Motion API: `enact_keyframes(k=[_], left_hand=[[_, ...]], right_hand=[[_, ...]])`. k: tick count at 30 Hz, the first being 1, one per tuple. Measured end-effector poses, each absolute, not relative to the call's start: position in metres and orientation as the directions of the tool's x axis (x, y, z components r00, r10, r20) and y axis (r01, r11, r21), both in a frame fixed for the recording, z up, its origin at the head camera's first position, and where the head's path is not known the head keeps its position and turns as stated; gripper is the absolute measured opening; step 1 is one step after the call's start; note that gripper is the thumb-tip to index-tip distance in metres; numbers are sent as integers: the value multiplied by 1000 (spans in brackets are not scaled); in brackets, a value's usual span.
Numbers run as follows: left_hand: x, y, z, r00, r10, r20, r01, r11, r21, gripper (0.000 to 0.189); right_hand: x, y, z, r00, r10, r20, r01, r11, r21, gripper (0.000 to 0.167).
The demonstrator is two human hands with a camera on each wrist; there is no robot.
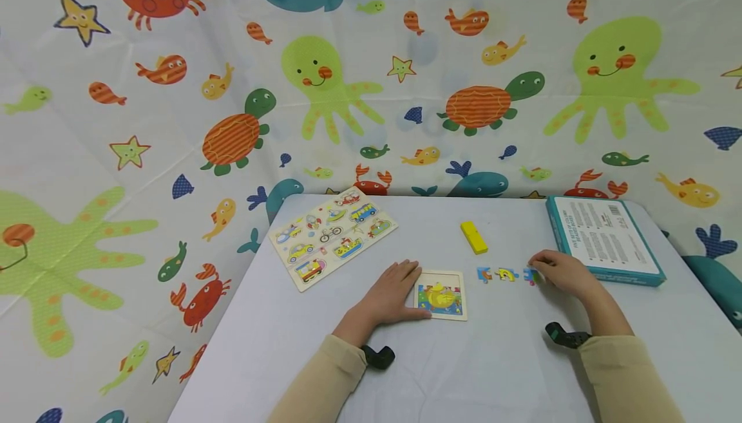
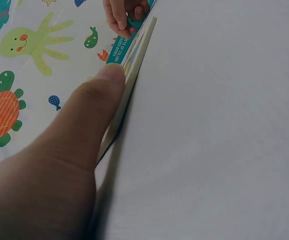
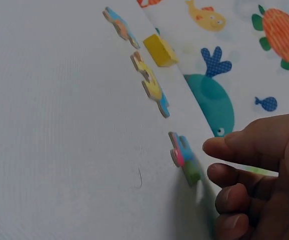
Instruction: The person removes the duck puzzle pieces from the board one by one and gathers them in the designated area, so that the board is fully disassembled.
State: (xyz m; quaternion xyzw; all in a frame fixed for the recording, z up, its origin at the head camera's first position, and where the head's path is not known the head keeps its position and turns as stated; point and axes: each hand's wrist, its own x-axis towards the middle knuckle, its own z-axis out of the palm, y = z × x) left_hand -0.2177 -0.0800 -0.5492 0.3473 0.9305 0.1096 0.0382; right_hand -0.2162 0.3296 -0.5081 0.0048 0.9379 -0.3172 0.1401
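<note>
Left fingers [image 1: 404, 271] lie extended; empty right fingers [image 3: 257, 146] bend beside a flat blue-pink-green jigsaw piece [image 3: 184, 154], probably light, stiff: pinch edges.

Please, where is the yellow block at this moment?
In the head view, the yellow block lies right of the vehicle-picture board, just beyond the leftmost loose puzzle piece.

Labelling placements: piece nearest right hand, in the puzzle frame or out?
Out. The piece lies on the white tabletop, apart from the puzzle frame.
</note>
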Motion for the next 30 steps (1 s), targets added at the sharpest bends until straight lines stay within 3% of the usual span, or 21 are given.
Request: enact_keyframes(k=[18,30], left_hand=[[-219,-82,-551,-756,654,4,635,732,246,95],[-220,-81,-550,-762,648,2,629,738,245,86]], right_hand=[[-229,243,-480,-954,-220,-201,-30,741,-671,31],[-224,187,-482,-934,-317,-168,-110,701,-705,27]])
